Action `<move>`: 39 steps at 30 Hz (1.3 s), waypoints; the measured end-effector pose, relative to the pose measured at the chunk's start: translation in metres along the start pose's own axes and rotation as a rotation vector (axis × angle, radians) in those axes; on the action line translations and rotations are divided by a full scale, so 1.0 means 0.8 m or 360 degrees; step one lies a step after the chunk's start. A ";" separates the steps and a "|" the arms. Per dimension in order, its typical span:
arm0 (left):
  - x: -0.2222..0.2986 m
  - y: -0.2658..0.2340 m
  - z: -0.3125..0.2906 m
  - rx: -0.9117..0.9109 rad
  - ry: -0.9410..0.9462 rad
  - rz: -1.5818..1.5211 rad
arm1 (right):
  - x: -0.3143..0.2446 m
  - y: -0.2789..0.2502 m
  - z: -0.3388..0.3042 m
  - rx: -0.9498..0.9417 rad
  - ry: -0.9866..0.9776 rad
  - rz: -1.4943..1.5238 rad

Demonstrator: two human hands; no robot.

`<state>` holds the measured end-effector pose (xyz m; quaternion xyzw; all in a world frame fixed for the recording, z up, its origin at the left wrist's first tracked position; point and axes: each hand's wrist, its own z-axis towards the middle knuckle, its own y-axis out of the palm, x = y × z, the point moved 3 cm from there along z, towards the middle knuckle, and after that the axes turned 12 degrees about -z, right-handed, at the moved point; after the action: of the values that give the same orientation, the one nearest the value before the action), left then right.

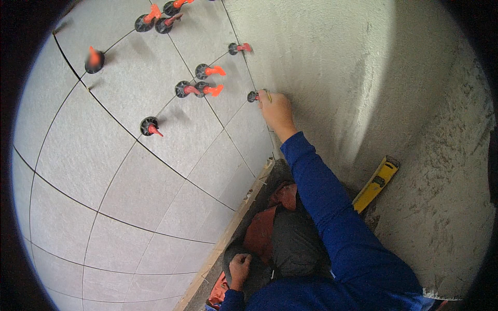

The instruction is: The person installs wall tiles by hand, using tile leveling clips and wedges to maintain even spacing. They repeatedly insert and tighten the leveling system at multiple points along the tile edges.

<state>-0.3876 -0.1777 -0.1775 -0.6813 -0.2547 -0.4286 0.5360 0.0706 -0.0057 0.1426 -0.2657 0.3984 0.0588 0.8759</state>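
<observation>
At the far right edge of the grey tiles (155, 179), my right hand (277, 113) is closed on the red handle of a tile levelling clip (252, 97) with a round black base. A thin yellowish piece (268, 95) shows by its fingers; I cannot tell what it is. Another levelling clip (233, 48) stands farther along the same edge. To the left, a cluster of levelling clips (202, 89) sits on the tile joints. My left hand (239, 269) is curled into a fist over my dark-trousered knee, with nothing visible in it.
A rough plastered surface (321, 62) borders the tiles on the right. The yellow spirit level (377, 181) lies at an angle beside my right arm. A wooden strip (228, 236) runs along the near tile edge by my legs. More levelling clips (144, 23) stand at the far left.
</observation>
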 end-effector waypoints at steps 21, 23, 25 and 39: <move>0.013 -0.002 0.000 -0.0002 0.0033 0.0005 | 0.000 0.018 -0.002 -0.0263 0.0690 0.0947; 0.015 -0.002 0.000 0.0002 0.0060 -0.0018 | -0.002 0.018 -0.003 -0.0297 0.0770 0.1048; 0.014 -0.001 0.000 0.0000 0.0047 0.0001 | -0.006 0.016 -0.004 -0.0373 0.0862 0.1185; 0.001 -0.002 0.000 0.0015 -0.0034 0.0015 | -0.010 0.002 -0.003 0.0068 0.0067 0.0263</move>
<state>-0.3885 -0.1774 -0.1760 -0.6845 -0.2592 -0.4175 0.5385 0.0627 -0.0044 0.1464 -0.2143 0.4385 0.1168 0.8649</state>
